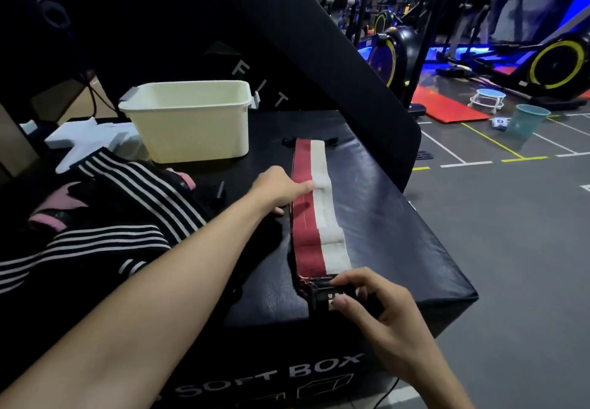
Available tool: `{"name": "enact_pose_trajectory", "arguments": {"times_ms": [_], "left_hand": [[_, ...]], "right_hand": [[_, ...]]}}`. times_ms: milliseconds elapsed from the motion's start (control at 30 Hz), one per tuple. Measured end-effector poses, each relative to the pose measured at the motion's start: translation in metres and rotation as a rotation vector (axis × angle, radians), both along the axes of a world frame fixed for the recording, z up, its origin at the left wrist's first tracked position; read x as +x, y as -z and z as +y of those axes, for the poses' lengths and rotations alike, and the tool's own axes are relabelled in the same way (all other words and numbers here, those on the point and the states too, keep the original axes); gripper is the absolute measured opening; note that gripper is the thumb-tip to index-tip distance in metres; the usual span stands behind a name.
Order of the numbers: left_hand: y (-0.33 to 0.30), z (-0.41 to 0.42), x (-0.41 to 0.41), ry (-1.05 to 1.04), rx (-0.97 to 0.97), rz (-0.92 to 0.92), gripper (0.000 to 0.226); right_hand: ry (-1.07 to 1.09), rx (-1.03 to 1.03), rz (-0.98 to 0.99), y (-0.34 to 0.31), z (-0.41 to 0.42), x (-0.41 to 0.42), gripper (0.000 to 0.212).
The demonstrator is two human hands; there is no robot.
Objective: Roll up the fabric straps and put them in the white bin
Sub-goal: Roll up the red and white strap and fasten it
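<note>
the strap [314, 214] lies flat on the black box [399, 236], near the bin [191, 121]. right hand [376, 309] fingers pinch its buckle end; left hand [281, 190] presses mid-length, fingers straight. soft, light webbing; probably best rolled from the stiff end.

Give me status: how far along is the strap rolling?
Done: nothing visible inside the white bin. In hand: red-and-white strap lies flat on the black box; left hand presses its middle, right hand pinches the near end. Left: rolling it, binning it, plus the striped straps.
</note>
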State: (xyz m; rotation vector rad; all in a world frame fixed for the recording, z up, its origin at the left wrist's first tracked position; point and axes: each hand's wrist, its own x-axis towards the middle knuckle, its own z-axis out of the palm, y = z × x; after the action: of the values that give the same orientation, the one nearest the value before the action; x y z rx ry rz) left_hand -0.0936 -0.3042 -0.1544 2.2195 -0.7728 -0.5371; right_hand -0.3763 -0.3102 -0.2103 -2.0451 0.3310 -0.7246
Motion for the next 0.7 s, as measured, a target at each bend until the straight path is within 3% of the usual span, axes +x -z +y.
{"name": "enact_pose_trajectory", "arguments": {"times_ms": [233,367,433,533,633,700], "left_hand": [[0.006,-0.027,0.011,-0.032,0.011,0.133,0.042],[0.01,-0.04,0.02,-0.078,-0.158,0.201,0.026],[0.01,-0.05,0.028,-0.118,-0.28,0.203,0.028],[-0.002,-0.065,0.039,-0.184,-0.408,0.131,0.027],[-0.017,-0.08,0.048,-0.217,-0.407,-0.046,0.027],[-0.014,-0.087,0.052,-0.182,-0.355,-0.066,0.026]], "right_hand": [[-0.084,0.069,0.018,-0.005,-0.011,0.005,0.013],[-0.088,0.081,0.014,-0.008,-0.019,0.012,0.016],[-0.063,0.022,0.019,-0.013,-0.023,0.018,0.014],[-0.005,-0.016,0.003,-0.019,-0.034,0.029,0.016],[0.037,-0.033,0.0,-0.014,-0.045,0.045,0.016],[0.041,-0.017,0.01,-0.006,-0.05,0.051,0.014]]}}
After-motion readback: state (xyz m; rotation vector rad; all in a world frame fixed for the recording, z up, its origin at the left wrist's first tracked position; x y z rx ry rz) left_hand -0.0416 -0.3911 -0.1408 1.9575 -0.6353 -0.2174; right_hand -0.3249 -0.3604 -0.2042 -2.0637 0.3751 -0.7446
